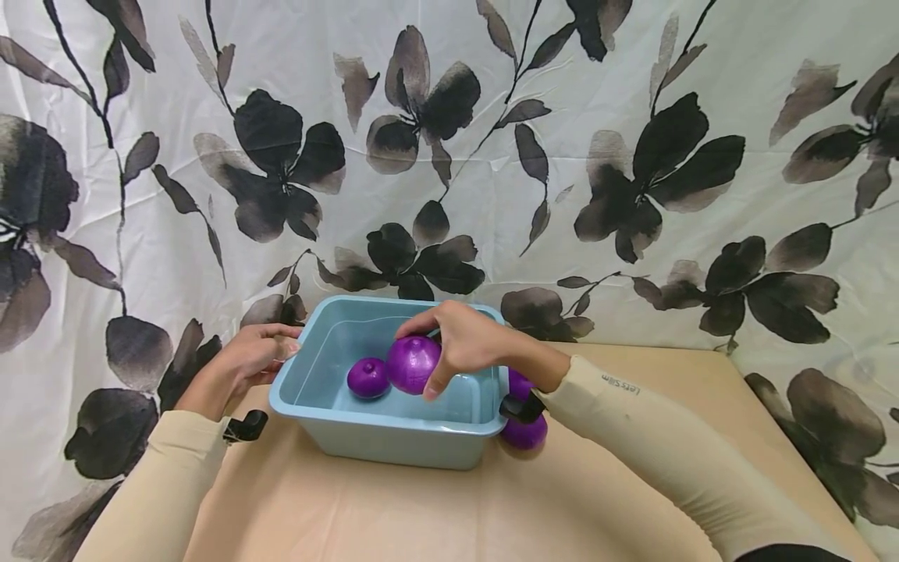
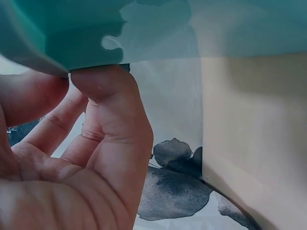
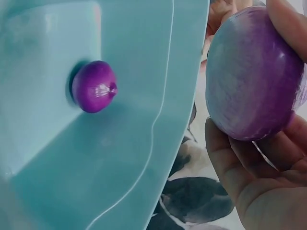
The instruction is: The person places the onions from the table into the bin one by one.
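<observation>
Big purple onion (image 1: 413, 364) held above the blue tub (image 1: 393, 437), over a smaller onion (image 1: 368, 378) on its floor. Looks firm, light, with smooth slick skin; grip it around the widest part. Right hand (image 1: 460, 339) wraps it, fingers curled. Left hand (image 1: 251, 357) pinches the tub's rim. More onions (image 1: 525, 432) sit on the bench (image 1: 435, 515), touching the tub.

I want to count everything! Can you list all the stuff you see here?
Tub: 1, light blue, on the table.
Onions: 4, purple; a small one inside the tub, a big one held over it, two on the table right of the tub.
Table: 1, tan, under the tub.
Curtain: 1, white with dark flowers, behind.
Left hand: fingers grip the tub's rim.
Right hand: fingers hold the big onion.
</observation>
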